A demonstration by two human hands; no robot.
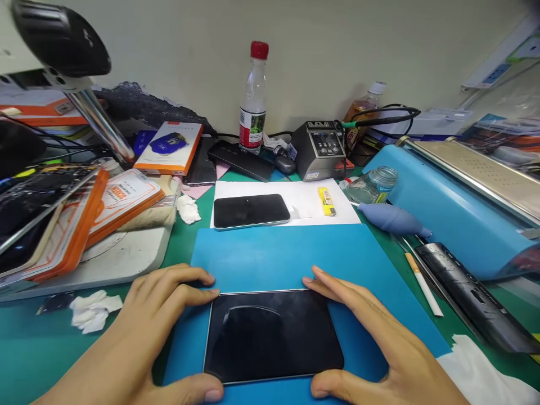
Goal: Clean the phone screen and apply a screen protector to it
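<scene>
A large black-screened smartphone [274,337] lies flat, screen up, on the blue mat [278,253] right in front of me. My left hand [164,326] grips its left end, with fingertips at the upper left corner and the thumb at the lower left one. At the opposite end, my right hand [371,337] has its fingers by the top edge and its thumb against the lower right corner. Light reflects off the glass as a curved streak. Beyond the mat, a second smartphone [252,211] rests on white paper [304,197] beside a small yellow packet [326,201].
On the left, orange-edged boxes [122,202] and phone parts are piled on a white base [126,253]. A red-capped bottle [253,107] and a soldering station [321,149] stand behind. Rightward are a blue air blower [392,218], a cigarette [423,284] and a blue machine [447,208].
</scene>
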